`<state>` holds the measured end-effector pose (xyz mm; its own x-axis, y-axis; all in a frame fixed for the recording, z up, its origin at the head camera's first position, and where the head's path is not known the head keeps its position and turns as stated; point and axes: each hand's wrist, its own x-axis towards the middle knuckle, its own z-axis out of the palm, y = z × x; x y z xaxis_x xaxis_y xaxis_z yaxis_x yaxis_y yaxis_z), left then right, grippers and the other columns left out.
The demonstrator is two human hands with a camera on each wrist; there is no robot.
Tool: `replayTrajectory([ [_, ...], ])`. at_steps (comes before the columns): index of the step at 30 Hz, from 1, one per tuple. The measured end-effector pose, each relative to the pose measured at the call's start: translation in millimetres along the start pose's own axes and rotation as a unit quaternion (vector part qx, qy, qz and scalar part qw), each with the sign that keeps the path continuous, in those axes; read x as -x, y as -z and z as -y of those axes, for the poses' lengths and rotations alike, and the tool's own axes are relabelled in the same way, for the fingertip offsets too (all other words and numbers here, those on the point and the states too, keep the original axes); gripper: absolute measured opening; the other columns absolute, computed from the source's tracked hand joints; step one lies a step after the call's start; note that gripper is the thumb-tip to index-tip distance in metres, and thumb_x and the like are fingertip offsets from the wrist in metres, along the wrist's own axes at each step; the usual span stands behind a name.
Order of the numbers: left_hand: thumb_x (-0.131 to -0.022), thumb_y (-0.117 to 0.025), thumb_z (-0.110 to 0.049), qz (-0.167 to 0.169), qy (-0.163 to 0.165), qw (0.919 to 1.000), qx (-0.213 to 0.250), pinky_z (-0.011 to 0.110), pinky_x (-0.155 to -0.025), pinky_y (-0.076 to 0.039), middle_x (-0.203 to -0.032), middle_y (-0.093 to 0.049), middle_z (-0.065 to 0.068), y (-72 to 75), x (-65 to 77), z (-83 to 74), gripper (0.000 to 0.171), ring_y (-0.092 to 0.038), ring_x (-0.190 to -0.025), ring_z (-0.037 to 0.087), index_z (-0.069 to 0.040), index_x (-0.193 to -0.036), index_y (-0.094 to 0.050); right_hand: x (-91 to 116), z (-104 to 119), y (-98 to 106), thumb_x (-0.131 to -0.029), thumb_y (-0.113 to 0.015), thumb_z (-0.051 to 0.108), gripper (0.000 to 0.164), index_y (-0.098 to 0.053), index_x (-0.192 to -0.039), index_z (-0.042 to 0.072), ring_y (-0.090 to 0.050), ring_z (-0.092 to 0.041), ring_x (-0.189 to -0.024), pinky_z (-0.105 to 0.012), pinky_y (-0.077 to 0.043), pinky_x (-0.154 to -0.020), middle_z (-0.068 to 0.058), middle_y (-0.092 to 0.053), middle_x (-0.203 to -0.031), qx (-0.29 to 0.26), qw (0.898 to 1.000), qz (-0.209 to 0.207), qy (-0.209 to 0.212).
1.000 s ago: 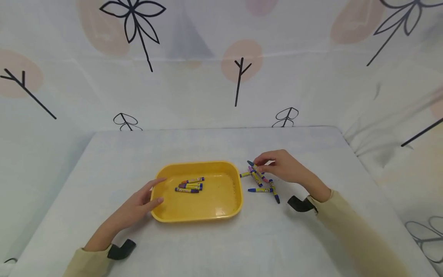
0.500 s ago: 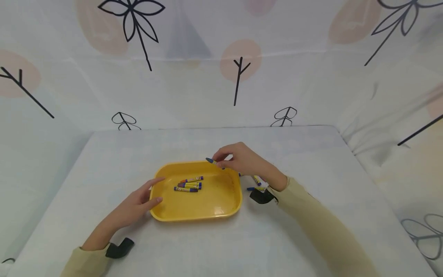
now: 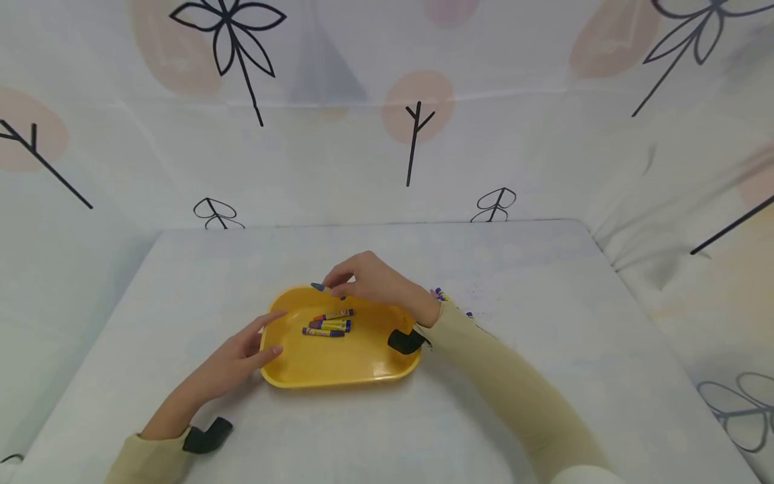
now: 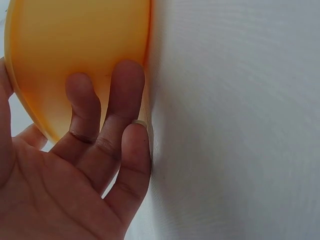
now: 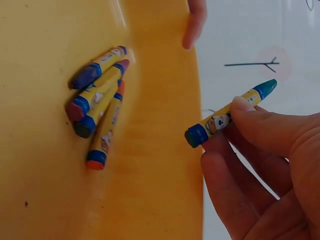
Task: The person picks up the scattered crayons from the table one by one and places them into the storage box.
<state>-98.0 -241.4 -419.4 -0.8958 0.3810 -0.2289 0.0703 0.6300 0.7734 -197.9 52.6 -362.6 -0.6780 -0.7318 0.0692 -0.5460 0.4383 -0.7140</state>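
Note:
My right hand pinches a green crayon between thumb and fingers, above the far side of the yellow tray. Its yellow wrapper has blue bands and a printed cartoon figure. Several crayons lie together on the tray floor, among them an orange crayon and a dark blue-purple crayon. At the tray's left end, my left hand holds the rim, thumb and index finger reaching over it. The left wrist view shows its other fingers against the outer wall.
More crayons lie on the white tabletop right of the tray, partly hidden behind my right wrist and sleeve. A printed cloth backdrop rises behind the table.
My right hand has lifted the green crayon off the pile on the right and carried it left over the tray. The left hand stays at the tray's left end.

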Motion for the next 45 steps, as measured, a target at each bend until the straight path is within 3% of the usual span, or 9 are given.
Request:
replayTrajectory([
  [6, -0.1, -0.061, -0.036, -0.001, -0.008, 1.0, 0.004, 0.03, -0.067, -0.045, -0.102, -0.058, 0.008, -0.9, 0.6, -0.7, 0.06, -0.057, -0.079, 0.021, -0.026, -0.153, -0.034, -5.4, 1.2, -11.5, -0.093, -0.072, 0.016, 0.017, -0.078, -0.108, 0.012, -0.064, -0.002, -0.085, -0.019, -0.05, -0.075, 0.006, -0.074, -0.097, 0.035, 0.998, 0.032, -0.037],
  [11, -0.1, -0.06, -0.036, -0.004, -0.004, 1.0, -0.003, 0.031, -0.064, -0.043, -0.097, -0.057, 0.008, -1.0, 0.3, -1.0, 0.06, -0.055, -0.076, 0.021, -0.025, -0.153, -0.034, -5.5, -2.0, -19.4, -0.092, -0.074, 0.021, 0.013, -0.079, -0.103, 0.016, -0.062, 0.0, -0.081, -0.019, -0.049, -0.073, 0.01, -0.073, -0.094, 0.097, 0.994, 0.048, -0.033],
  [18, -0.1, -0.06, -0.038, -0.008, 0.007, 0.9999, -0.004, 0.033, -0.069, -0.045, -0.109, -0.058, 0.01, -2.5, 0.5, -0.4, 0.06, -0.057, -0.082, 0.022, -0.027, -0.153, -0.035, -3.7, -0.1, -27.0, -0.094, -0.071, 0.03, 0.016, -0.077, -0.105, 0.02, -0.057, -0.006, -0.077, -0.022, -0.046, -0.07, 0.012, -0.067, -0.09, 0.218, 0.972, 0.079, -0.037],
  [22, -0.1, -0.061, -0.038, -0.008, 0.008, 0.9999, -0.004, 0.035, -0.072, -0.045, -0.121, -0.056, 0.012, -3.3, 0.8, -0.4, 0.06, -0.057, -0.086, 0.022, -0.027, -0.153, -0.035, -1.9, 1.1, -31.8, -0.094, -0.071, 0.026, 0.011, -0.076, -0.103, 0.021, -0.055, -0.005, -0.073, -0.021, -0.045, -0.065, 0.012, -0.065, -0.085, 0.259, 0.962, 0.082, -0.026],
  [25, -0.1, -0.061, -0.038, -0.008, 0.009, 0.9999, -0.005, 0.036, -0.071, -0.045, -0.12, -0.057, 0.012, -3.4, 1.2, -0.9, 0.06, -0.057, -0.086, 0.022, -0.027, -0.153, -0.034, -1.7, 0.6, -34.8, -0.094, -0.071, 0.026, 0.01, -0.075, -0.102, 0.022, -0.055, -0.006, -0.072, -0.021, -0.044, -0.064, 0.012, -0.065, -0.084, 0.273, 0.958, 0.08, -0.018],
  [30, -0.1, -0.06, -0.04, -0.01, 0.013, 0.9998, -0.01, 0.035, -0.07, -0.044, -0.113, -0.057, 0.011, -3.5, 1.1, 0.1, 0.06, -0.056, -0.084, 0.022, -0.028, -0.153, -0.035, -2.5, -1.4, -36.5, -0.094, -0.071, 0.025, 0.014, -0.076, -0.107, 0.021, -0.056, -0.005, -0.076, -0.021, -0.046, -0.068, 0.011, -0.068, -0.091, 0.26, 0.962, 0.077, -0.027],
  [35, -0.1, -0.06, -0.041, -0.011, 0.014, 0.9998, -0.011, 0.035, -0.07, -0.044, -0.111, -0.057, 0.01, -3.3, 1.4, 0.9, 0.06, -0.056, -0.084, 0.022, -0.028, -0.153, -0.035, -1.2, 0.1, -29.4, -0.095, -0.071, 0.023, 0.018, -0.076, -0.112, 0.02, -0.059, -0.004, -0.085, -0.022, -0.048, -0.076, 0.01, -0.071, -0.101, 0.215, 0.974, 0.067, -0.043],
  [40, -0.1, -0.06, -0.04, -0.012, 0.015, 0.9998, -0.007, 0.032, -0.066, -0.043, -0.099, -0.057, 0.008, -3.8, 1.6, 0.8, 0.06, -0.055, -0.08, 0.022, -0.028, -0.153, -0.034, 8.6, 3.8, -5.5, -0.094, -0.071, 0.017, 0.021, -0.076, -0.114, 0.015, -0.064, -0.004, -0.094, -0.022, -0.049, -0.084, 0.008, -0.072, -0.105, 0.139, 0.989, 0.029, -0.05],
  [45, -0.1, -0.061, -0.039, -0.016, 0.01, 0.9997, -0.012, 0.03, -0.062, -0.042, -0.086, -0.055, 0.006, -4.1, 0.5, 0.4, 0.06, -0.053, -0.074, 0.021, -0.026, -0.153, -0.035, 34.8, -7.6, 25.8, -0.094, -0.071, 0.015, 0.021, -0.075, -0.114, 0.01, -0.067, -0.009, -0.093, -0.025, -0.052, -0.082, 0.004, -0.073, -0.103, 0.058, 0.996, -0.028, -0.054],
])
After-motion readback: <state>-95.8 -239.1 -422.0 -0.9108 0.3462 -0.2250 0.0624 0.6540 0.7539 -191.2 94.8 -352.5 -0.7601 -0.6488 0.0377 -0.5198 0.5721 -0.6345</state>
